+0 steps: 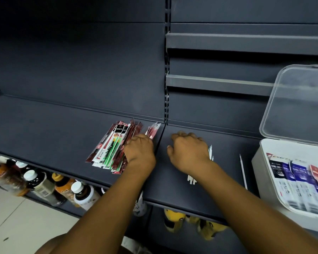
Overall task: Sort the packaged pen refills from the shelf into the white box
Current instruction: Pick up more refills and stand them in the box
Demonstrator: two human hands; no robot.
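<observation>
Two hands: on the shelf, left of the white box.
Left hand: fingers curled, gripping the refill pile, farthest from the white box.
Right hand: bent over white packs nearer it; grasp hidden.

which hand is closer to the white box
Right. The right hand rests on the shelf left of the white box; the left hand is farther left, on the refill packets.

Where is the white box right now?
In the head view, the white box sits at the far right on the shelf, lid open, right of the right hand.
</observation>
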